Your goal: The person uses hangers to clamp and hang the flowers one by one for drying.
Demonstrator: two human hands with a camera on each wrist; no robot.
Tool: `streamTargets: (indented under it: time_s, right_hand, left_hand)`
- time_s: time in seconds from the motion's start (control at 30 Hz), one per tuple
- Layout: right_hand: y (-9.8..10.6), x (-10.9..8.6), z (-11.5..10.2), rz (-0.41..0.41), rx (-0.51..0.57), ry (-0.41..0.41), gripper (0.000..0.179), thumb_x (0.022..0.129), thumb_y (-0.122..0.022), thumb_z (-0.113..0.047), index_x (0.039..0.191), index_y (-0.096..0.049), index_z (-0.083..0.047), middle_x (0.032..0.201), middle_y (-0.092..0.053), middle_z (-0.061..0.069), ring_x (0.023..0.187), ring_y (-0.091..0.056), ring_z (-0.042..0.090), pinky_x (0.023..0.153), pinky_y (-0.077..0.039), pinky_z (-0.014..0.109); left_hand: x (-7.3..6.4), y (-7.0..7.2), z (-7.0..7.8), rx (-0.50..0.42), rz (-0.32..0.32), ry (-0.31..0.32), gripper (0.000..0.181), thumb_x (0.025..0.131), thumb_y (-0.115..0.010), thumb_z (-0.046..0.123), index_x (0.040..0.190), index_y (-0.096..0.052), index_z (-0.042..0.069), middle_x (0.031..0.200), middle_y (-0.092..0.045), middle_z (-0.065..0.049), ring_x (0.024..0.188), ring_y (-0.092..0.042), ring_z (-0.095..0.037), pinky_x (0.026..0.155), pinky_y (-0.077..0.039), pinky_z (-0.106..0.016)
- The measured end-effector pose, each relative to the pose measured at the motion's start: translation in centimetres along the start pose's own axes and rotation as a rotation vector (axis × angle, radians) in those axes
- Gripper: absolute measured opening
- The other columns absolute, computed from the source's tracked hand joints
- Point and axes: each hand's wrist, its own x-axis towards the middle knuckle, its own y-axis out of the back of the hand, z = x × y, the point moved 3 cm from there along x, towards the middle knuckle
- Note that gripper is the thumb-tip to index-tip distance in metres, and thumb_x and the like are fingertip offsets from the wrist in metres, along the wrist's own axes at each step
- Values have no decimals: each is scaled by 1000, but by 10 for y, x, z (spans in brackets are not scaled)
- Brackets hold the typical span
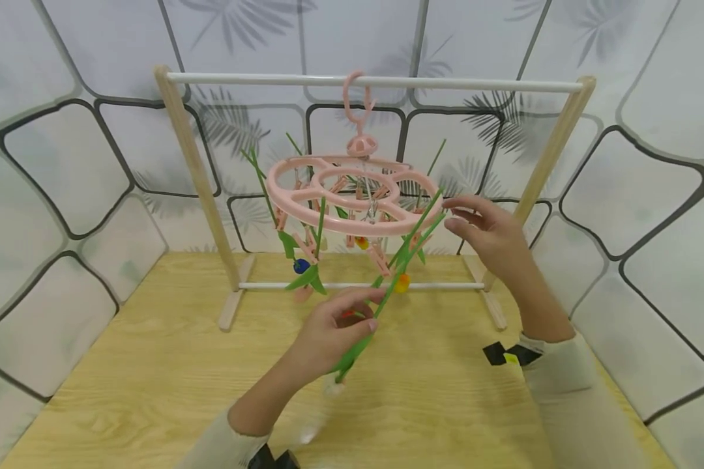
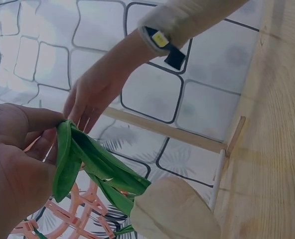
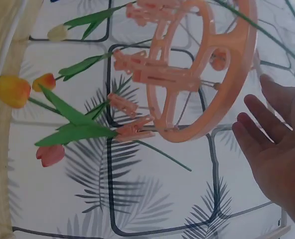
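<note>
My left hand (image 1: 337,332) pinches an artificial tulip by its green stem and leaves (image 2: 102,164). The white tulip bloom (image 2: 175,211) points down toward the table, while the long stem slants up to the right. A pink round clip hanger (image 1: 352,228) hangs in front, with several artificial tulips clipped below it. Beside the right edge of its ring is my right hand (image 1: 489,234), fingers spread and slightly bent, holding nothing. Its fingertips are close to the upper stem tips in the head view. A yellow-orange tulip (image 3: 12,91) and a pink tulip (image 3: 51,155) hang from the clips.
The hanger's hook goes over the white rod (image 1: 258,79) of a wooden stand (image 1: 196,176). A lower white bar (image 1: 440,286) joins the stand's feet on the wood-grain table (image 1: 170,384). Patterned cloth walls (image 1: 53,176) enclose the back and sides.
</note>
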Motion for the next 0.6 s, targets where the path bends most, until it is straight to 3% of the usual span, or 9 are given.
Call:
streamTargets:
  time_s: [0.1,0.2,0.3,0.43,0.6]
  right_hand:
    - [1,18,5,-95,-125,62,37,98,-67,-16,134,-64,-11,138,-61,11,131,-55,24,102,-49,36]
    - [-1,29,7,-169,-173,122,34,97,-68,-16,131,-67,-12,136,-61,12,129,-54,29,99,-46,48]
    - [-3,34,7,-232,-168,128,25,96,-69,-15,122,-70,-13,124,-66,7,121,-57,19,100,-46,47]
    - [-5,37,2,-293,-177,122,19,97,-70,-17,115,-74,-15,115,-70,2,109,-57,8,94,-47,37]
    - [-8,38,-13,-367,-185,151,18,97,-69,-16,113,-77,-16,120,-71,3,111,-59,12,91,-48,29]
  left_hand:
    - [0,1,0,4,-3,-4,41,98,-64,6,137,-62,18,134,-59,-2,107,-60,-20,89,-57,-31]
    - [-1,0,0,12,-17,7,40,98,-65,7,137,-63,18,132,-61,-1,107,-61,-20,89,-57,-30]
    - [-3,-1,1,12,-46,25,40,98,-65,9,137,-63,18,130,-61,-3,108,-61,-21,89,-57,-29]
    - [-6,0,0,26,-97,42,40,98,-65,9,137,-63,18,129,-61,-4,108,-60,-21,92,-56,-29]
    - [-9,0,-7,75,-187,91,39,98,-64,9,134,-65,22,130,-61,1,105,-59,-19,94,-55,-31]
